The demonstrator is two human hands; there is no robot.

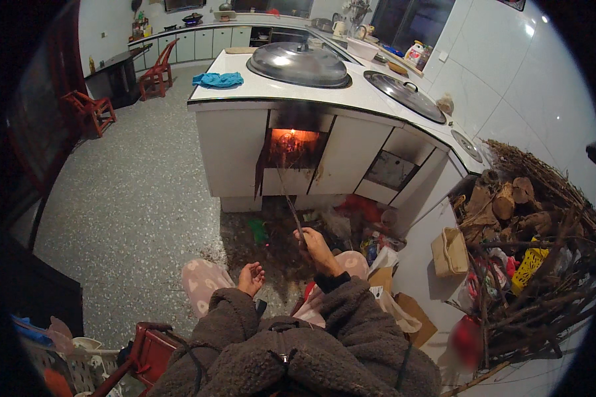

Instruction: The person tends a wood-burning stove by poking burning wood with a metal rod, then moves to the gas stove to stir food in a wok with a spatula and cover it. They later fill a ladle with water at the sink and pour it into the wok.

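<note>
My right hand [319,251] is closed round the near end of a thin stick [293,210]. The stick reaches forward and up to the glowing firebox opening [294,147] in the white tiled stove [228,145]. Orange flames and embers glow inside, and soot darkens the panel above. Whether the stick's far tip touches the embers, I cannot tell. My left hand [251,279] rests near my left knee, palm up, its fingers loosely bent and apart with nothing in them. A large domed metal lid [298,63] covers the pot place above the fire.
Logs [503,202] and dry branches [530,317] are heaped at my right beside a tan container [449,253]. Litter and cardboard [414,317] lie near my right knee. A blue cloth [218,80] and a second lid [405,96] sit on the stove top. A red chair [153,354] stands behind left.
</note>
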